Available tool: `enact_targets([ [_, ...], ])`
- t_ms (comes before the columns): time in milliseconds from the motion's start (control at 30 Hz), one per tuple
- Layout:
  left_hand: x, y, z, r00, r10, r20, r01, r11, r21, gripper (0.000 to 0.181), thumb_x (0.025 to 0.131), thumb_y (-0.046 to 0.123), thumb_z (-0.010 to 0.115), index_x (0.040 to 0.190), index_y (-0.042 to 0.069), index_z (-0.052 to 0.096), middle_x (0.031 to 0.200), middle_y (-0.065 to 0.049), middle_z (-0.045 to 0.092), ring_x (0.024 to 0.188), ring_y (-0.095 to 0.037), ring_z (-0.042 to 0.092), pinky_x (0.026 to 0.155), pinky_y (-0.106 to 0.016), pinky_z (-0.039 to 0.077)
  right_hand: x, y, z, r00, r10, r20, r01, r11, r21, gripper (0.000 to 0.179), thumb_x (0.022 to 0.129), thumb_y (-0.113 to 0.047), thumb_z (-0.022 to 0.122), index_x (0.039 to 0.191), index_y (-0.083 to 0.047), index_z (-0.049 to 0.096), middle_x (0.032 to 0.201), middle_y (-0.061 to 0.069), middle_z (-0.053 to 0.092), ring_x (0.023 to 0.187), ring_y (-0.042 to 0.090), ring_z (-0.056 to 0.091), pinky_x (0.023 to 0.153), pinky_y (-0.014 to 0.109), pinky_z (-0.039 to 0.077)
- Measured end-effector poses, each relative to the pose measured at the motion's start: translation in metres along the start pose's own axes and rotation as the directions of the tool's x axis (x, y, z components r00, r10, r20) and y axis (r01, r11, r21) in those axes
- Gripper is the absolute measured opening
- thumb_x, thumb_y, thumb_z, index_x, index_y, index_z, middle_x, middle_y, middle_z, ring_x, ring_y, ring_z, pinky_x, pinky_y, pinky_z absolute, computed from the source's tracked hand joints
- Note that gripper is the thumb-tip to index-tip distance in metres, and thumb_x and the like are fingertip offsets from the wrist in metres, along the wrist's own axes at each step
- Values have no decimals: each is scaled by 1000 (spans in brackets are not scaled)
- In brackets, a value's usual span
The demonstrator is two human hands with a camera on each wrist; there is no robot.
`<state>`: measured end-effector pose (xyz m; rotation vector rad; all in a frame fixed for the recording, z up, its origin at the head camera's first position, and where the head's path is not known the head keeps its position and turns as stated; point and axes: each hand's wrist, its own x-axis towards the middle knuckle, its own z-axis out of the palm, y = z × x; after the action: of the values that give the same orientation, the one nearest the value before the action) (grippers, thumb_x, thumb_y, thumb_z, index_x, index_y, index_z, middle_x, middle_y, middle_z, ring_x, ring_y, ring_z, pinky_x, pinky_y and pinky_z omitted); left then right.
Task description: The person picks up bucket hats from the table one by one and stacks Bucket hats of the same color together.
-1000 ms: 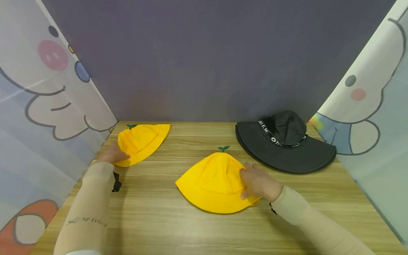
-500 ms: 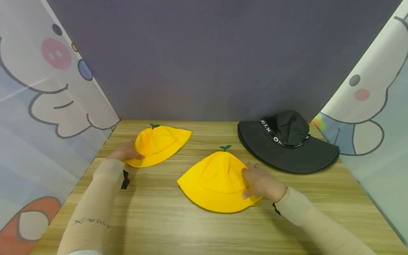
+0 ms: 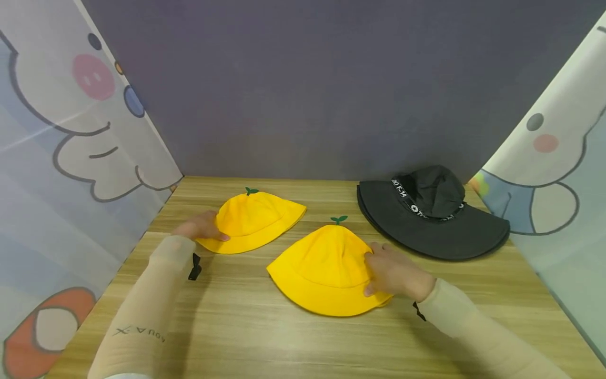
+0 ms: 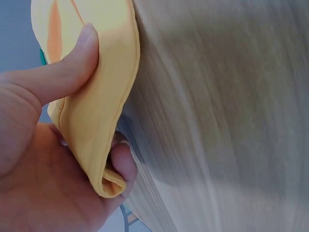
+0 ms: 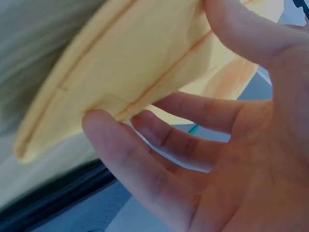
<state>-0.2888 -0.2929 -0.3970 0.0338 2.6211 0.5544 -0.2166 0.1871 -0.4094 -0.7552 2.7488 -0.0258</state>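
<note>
A yellow bucket hat (image 3: 253,218) with a green sprout on its crown lies flattened at the left of the wood-grain table. My left hand (image 3: 200,226) grips its left end, thumb (image 4: 79,65) over the brim and fingers curled beneath the folded edge. Nearer the middle sits a second, matching yellow hat (image 3: 326,263), its crown and sprout pointing to the back. The right side of that hat is between the thumb and fingers of my right hand (image 3: 395,271). In the right wrist view, fingertips (image 5: 94,123) touch the cloth along its seam.
A black wide-brimmed hat (image 3: 435,231), with a lettered band and another brim edge showing under it, lies at the back right. A dark grey panel (image 3: 303,95) rises behind the table (image 3: 255,337). Cartoon-printed sheets (image 3: 38,200) flank both sides.
My left hand has drawn the left yellow hat to the right, closer to the middle hat. My right hand and its hat stay nearly where they were.
</note>
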Motion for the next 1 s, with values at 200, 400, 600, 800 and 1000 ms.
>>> enact_targets([
  [200,3,7,7,1000,3,4,-3,1000,-8,66,86,33,81,127,-9,51,120,-23,62,106,-36,57,103,-59,42,2,1,-13,1000,8,27,-8,1000,-20,51,79,-43,87,112,-8,69,111,6,60,97,28,59,79,50,52],
  [400,-2,18,12,1000,10,4,-10,1000,-4,72,84,31,83,133,-8,48,129,-26,59,116,-41,56,106,-61,39,12,-2,-42,994,-19,-108,23,999,44,46,87,-34,81,120,-3,70,115,9,69,101,29,66,82,49,55],
  [600,-2,25,11,999,38,33,-39,998,45,59,84,29,83,124,-2,54,122,-22,62,114,-39,57,105,-62,39,41,-17,-65,959,-69,-273,103,989,111,26,91,-25,79,107,-5,72,89,3,66,73,17,60,62,34,52],
  [800,-6,39,6,995,-86,56,79,991,107,51,87,33,80,117,-1,57,118,-19,63,110,-37,59,101,-59,44,76,-36,-87,955,-60,-292,130,965,226,33,96,-22,73,123,-3,68,99,7,66,80,20,61,72,37,54],
  [1000,-4,46,5,978,-198,61,186,968,169,57,88,36,80,121,-5,57,117,-20,64,111,-38,60,100,-56,47,113,-51,-100,984,10,-177,52,937,345,41,98,-26,69,133,-4,62,118,12,64,100,27,61,89,43,52],
])
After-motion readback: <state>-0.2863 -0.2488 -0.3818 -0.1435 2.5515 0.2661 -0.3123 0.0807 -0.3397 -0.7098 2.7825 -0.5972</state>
